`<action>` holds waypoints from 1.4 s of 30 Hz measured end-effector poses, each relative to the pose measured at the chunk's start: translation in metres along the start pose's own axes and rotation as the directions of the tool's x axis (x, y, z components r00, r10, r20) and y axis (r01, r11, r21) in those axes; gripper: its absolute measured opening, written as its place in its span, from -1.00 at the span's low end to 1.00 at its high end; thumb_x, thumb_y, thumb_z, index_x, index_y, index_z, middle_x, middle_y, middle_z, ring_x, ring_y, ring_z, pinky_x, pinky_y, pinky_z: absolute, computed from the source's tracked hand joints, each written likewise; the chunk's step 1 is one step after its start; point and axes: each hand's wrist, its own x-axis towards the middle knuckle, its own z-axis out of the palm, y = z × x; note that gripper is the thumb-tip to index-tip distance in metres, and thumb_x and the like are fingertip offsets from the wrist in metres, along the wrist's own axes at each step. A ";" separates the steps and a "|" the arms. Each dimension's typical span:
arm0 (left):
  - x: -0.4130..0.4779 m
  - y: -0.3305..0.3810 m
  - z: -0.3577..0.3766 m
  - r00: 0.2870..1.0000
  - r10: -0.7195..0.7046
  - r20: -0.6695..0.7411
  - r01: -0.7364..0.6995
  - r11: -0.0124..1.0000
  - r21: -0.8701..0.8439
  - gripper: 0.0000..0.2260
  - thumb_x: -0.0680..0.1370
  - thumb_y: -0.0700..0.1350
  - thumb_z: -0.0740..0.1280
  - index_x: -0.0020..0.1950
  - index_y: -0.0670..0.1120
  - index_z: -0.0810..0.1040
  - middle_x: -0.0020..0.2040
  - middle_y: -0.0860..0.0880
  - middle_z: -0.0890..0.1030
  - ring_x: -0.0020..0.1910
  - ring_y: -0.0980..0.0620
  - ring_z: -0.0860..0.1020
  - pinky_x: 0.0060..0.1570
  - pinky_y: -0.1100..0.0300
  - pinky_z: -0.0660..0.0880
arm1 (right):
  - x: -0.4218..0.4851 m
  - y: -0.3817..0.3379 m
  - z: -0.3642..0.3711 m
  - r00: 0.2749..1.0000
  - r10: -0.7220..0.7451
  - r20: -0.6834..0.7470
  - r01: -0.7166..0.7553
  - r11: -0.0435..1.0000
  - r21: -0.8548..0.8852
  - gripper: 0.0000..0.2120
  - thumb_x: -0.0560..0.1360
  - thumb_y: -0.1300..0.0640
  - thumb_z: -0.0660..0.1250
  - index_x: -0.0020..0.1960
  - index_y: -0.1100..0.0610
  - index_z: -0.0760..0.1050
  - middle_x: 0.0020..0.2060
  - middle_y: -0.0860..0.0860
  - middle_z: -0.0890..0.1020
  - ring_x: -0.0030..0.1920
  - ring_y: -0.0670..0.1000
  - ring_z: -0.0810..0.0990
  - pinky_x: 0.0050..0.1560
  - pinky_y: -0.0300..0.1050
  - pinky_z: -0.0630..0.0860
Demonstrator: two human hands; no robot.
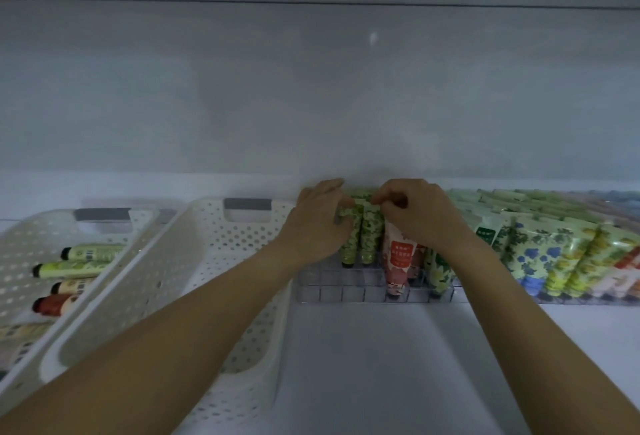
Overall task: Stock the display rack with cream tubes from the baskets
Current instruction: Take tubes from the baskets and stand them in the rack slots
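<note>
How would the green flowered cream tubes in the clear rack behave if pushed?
Likely lean, not fall: the green flowered cream tubes stand cap-down in cells of the clear plastic rack. Slim squeeze tubes, so probably light and slightly soft.

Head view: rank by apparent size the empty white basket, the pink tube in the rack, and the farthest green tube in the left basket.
1. Empty white basket, largest by far.
2. Pink tube and farthest green tube look alike; both are partly hidden, so unranked.
</note>
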 end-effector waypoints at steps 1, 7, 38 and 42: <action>-0.001 0.003 -0.002 1.000 0.025 0.007 -0.025 1.000 -0.017 -0.72 0.54 -0.23 0.23 0.24 -0.17 0.50 0.44 -0.10 0.29 0.46 -0.03 0.20 0.37 0.27 0.04 | 0.000 -0.001 -0.001 1.000 0.002 0.008 -0.002 1.000 -0.008 -0.78 0.52 0.20 0.22 0.03 0.07 0.62 0.00 -0.02 0.65 -0.01 -0.03 0.57 0.03 -0.15 0.49; -0.007 0.012 -0.005 0.995 0.080 0.066 -0.081 0.997 0.002 -0.72 0.55 -0.26 0.13 0.16 -0.26 0.54 0.31 -0.16 0.47 0.30 -0.07 0.39 0.21 0.28 0.17 | -0.001 -0.004 -0.005 0.999 0.037 0.009 -0.036 0.997 -0.071 -0.78 0.52 0.14 0.20 -0.04 0.14 0.63 -0.12 0.06 0.66 -0.18 0.06 0.59 -0.06 -0.01 0.56; -0.009 -0.001 -0.117 0.994 -0.082 -0.068 0.062 0.962 -0.265 -0.79 0.55 -0.30 0.22 0.11 -0.14 0.58 -0.01 0.05 0.54 -0.09 0.18 0.51 -0.19 0.58 0.35 | -0.009 -0.078 -0.010 0.988 -0.151 0.010 0.140 0.938 0.316 -0.79 0.56 0.23 0.17 0.05 0.01 0.52 -0.09 -0.09 0.60 -0.07 -0.10 0.55 -0.19 -0.54 0.38; -0.058 -0.043 -0.160 0.978 -0.179 -0.109 0.155 0.967 -0.201 -0.80 0.55 -0.30 0.24 0.13 -0.19 0.58 0.01 0.01 0.56 -0.01 0.14 0.51 -0.15 0.59 0.37 | -0.011 -0.137 0.020 0.931 -0.289 0.223 0.191 0.907 0.375 -0.81 0.56 0.15 0.17 0.05 -0.09 0.47 -0.03 -0.13 0.58 -0.01 -0.14 0.54 -0.11 -0.51 0.40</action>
